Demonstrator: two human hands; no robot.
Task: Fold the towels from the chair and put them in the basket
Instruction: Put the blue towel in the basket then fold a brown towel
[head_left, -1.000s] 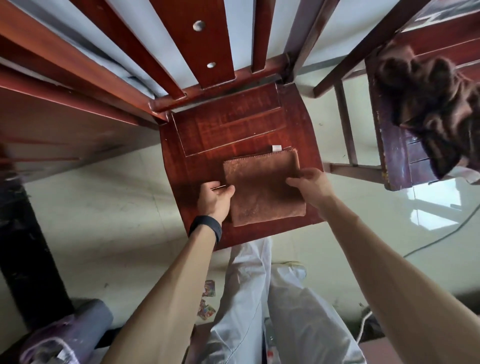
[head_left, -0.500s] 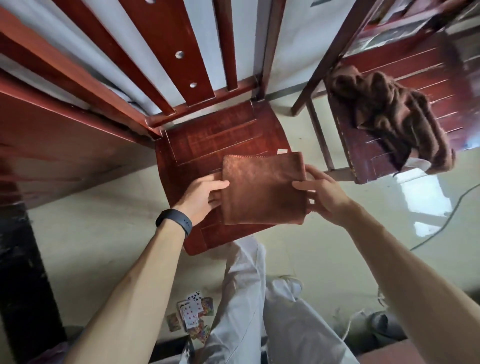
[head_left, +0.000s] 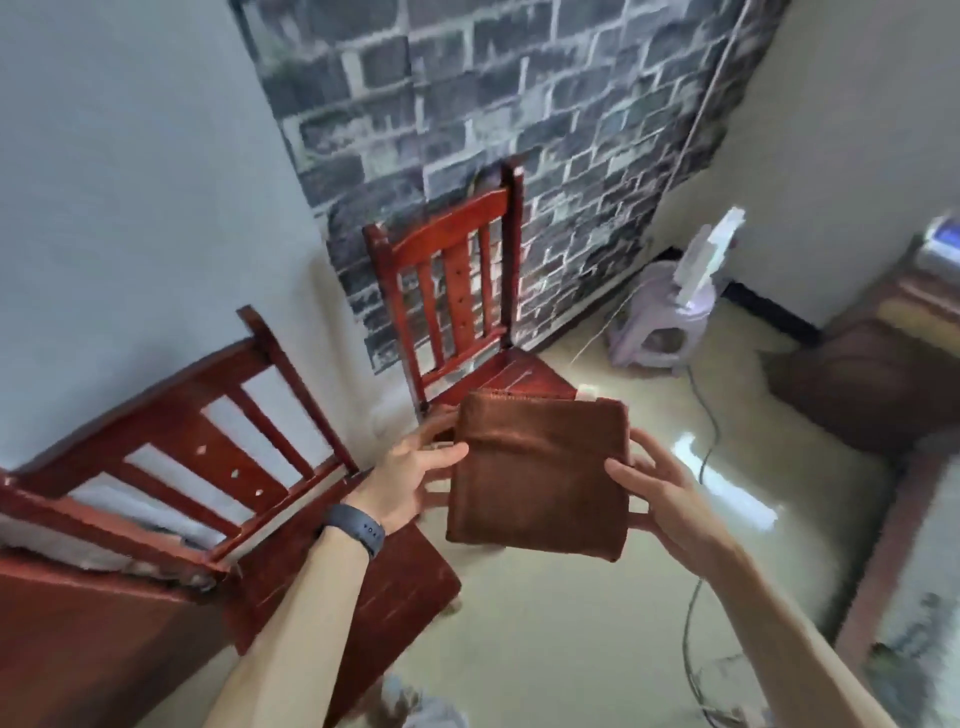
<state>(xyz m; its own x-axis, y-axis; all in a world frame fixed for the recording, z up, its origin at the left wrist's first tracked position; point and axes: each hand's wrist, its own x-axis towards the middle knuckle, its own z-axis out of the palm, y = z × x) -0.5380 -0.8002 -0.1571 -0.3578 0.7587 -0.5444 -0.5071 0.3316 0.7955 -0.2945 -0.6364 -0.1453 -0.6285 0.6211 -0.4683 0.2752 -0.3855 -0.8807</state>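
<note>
- Brown towel (head_left: 540, 483), folded down to a squarish pad, held flat in the air just off the right side of the near chair (head_left: 395, 587), over bare floor and touching no seat.
- Over that chair's right edge, left hand (head_left: 410, 478): thumb on top of the towel's left edge, fingers tucked underneath, so a pinch rather than a fist.
- On the far side of the towel from the chair, right hand (head_left: 660, 499): same deal, thumb over the right edge, fingers spread below it.
- So: towel dead between both hands, side edges in the grips, slightly longer run pointing away from the body, white tag (head_left: 587, 391) poking out at the far end.
- No basket anywhere in view, so no call on the nearer hand. Probably the carry-and-drop step next; best kept level, both pinches on, to save the folds from flopping open.
</note>
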